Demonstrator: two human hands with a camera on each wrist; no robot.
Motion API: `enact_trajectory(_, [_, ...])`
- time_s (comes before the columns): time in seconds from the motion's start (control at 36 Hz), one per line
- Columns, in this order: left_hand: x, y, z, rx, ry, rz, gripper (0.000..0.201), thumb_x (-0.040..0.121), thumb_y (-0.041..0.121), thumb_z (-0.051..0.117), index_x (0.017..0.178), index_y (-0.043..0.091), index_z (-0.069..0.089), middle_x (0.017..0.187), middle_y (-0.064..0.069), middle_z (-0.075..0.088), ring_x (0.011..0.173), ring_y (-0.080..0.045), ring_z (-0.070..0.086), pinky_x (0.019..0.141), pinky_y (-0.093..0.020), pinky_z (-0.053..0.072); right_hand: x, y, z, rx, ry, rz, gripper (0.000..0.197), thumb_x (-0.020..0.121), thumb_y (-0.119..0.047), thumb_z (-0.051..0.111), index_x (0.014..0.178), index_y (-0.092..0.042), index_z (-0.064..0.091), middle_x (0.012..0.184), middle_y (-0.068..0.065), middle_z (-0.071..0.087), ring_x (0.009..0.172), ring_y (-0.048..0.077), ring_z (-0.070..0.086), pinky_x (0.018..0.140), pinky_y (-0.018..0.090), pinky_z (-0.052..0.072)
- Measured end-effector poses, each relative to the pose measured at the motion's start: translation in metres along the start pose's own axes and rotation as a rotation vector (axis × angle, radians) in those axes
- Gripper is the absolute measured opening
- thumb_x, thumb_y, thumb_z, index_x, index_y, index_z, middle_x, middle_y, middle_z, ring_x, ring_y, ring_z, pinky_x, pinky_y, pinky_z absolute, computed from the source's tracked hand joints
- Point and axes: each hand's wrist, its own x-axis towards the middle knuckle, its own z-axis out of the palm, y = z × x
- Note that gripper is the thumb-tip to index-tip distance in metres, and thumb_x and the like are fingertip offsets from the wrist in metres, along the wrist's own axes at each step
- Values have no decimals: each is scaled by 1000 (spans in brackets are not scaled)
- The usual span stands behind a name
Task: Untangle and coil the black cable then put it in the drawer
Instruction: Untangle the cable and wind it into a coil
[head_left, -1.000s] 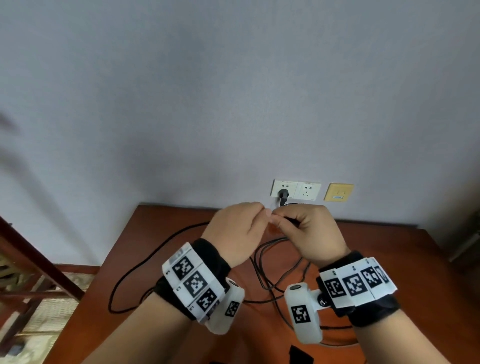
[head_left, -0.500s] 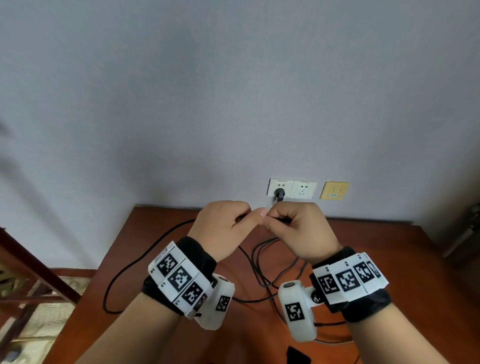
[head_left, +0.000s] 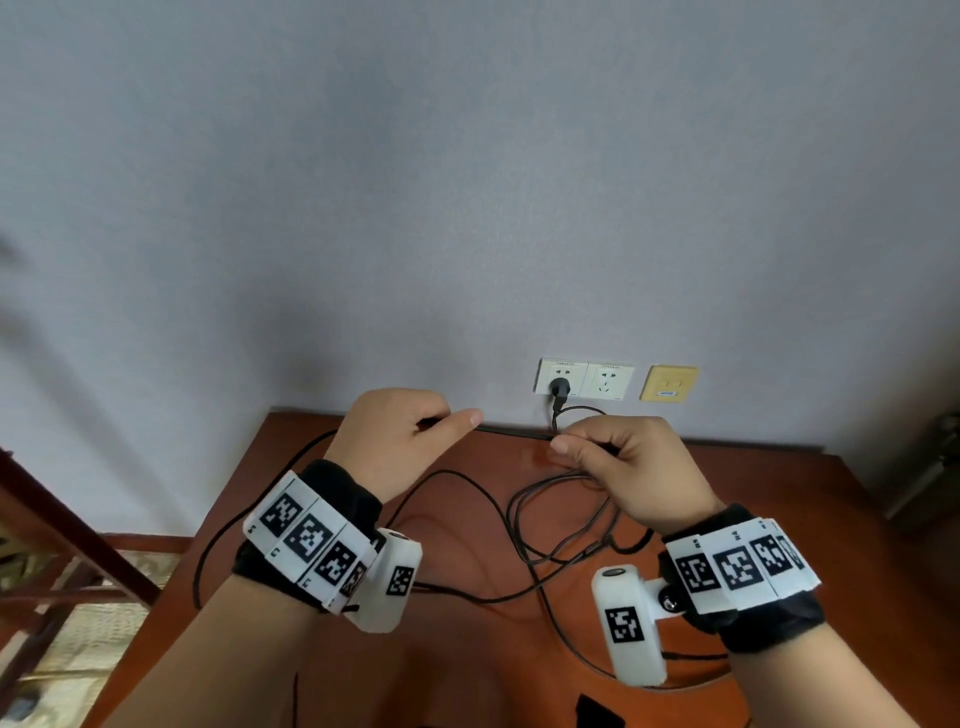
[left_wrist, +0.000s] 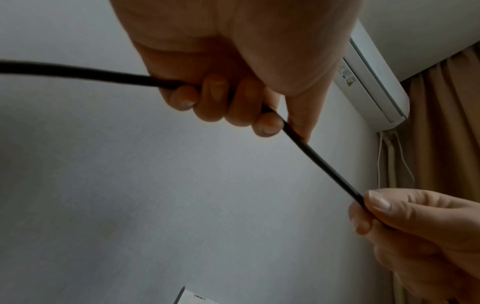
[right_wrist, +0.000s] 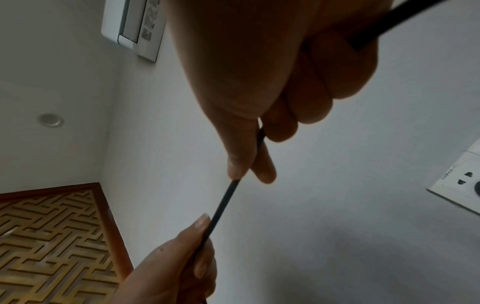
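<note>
A thin black cable (head_left: 514, 431) runs taut between my two hands above the brown wooden table (head_left: 779, 493). My left hand (head_left: 447, 421) has its fingers curled round the cable (left_wrist: 324, 164). My right hand (head_left: 566, 444) pinches the cable (right_wrist: 223, 205) between thumb and forefinger. More of the cable lies in tangled loops (head_left: 545, 525) on the table under my hands, and one long loop trails off the left side (head_left: 208, 545). A black plug (head_left: 558, 387) sits in the left wall socket. No drawer is in view.
A white double socket (head_left: 608, 381) and a yellow wall plate (head_left: 668, 383) sit on the grey wall just above the table's back edge. A dark wooden frame (head_left: 62, 545) stands at the left. A small black object (head_left: 597, 712) lies at the table's near edge.
My hands were touching over the cable; now they have drawn apart, left hand going left and right hand going right, with a straight length of cable stretched between them.
</note>
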Motion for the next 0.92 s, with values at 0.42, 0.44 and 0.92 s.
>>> enact_trajectory(0.42, [4, 34, 21, 162, 20, 138, 39, 94, 43, 36, 64, 21, 47, 56, 4, 46, 57, -16, 49, 58, -35, 41, 5, -12, 18, -18, 73, -145, 30, 90, -39, 58, 72, -19, 70, 60, 0, 62, 58, 19, 58, 58, 39, 47])
enact_trajectory(0.44, [4, 39, 27, 171, -11, 162, 38, 96, 40, 36, 64, 20, 45, 57, 4, 45, 58, -18, 48, 58, -34, 39, 6, -14, 20, -53, 60, -168, 34, 90, -40, 54, 69, -17, 68, 58, 0, 60, 55, 17, 55, 56, 38, 45])
enact_trajectory(0.92, [3, 21, 18, -73, -23, 121, 47, 84, 48, 66, 49, 28, 42, 46, 7, 36, 49, -9, 40, 49, -18, 26, 2, -9, 3, 97, -53, -54, 13, 89, -21, 65, 87, -16, 77, 73, -12, 70, 63, 0, 59, 63, 12, 41])
